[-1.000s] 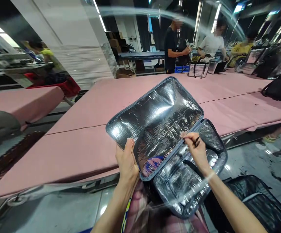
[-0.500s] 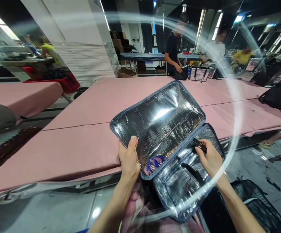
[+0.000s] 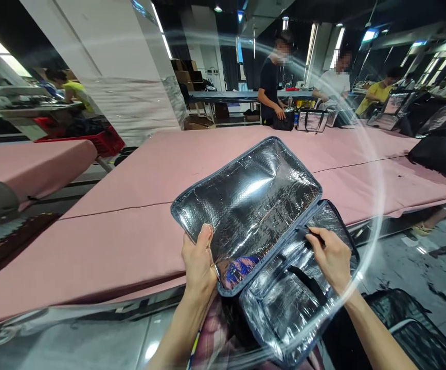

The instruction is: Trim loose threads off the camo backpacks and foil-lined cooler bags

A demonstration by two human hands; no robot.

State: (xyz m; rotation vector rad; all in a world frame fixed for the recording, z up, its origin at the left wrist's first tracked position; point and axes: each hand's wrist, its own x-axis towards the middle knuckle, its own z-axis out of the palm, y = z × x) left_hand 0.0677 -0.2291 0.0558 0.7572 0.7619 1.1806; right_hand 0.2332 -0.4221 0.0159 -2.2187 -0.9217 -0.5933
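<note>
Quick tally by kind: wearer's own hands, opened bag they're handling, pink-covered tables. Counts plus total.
Wearer's hands: 2 (left hand, right hand)
Opened silver-lined bag: 1
Pink-covered tables: 2 (front table, far-left table)
Total: 5

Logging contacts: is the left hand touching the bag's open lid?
Touching: the head view shows the left hand gripping the lid, thumb over its edge.

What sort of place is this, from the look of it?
Probably a bag-making workshop: there's an open silver-lined bag up close, more bags on the long pink-covered table, and people along its far side.
</note>
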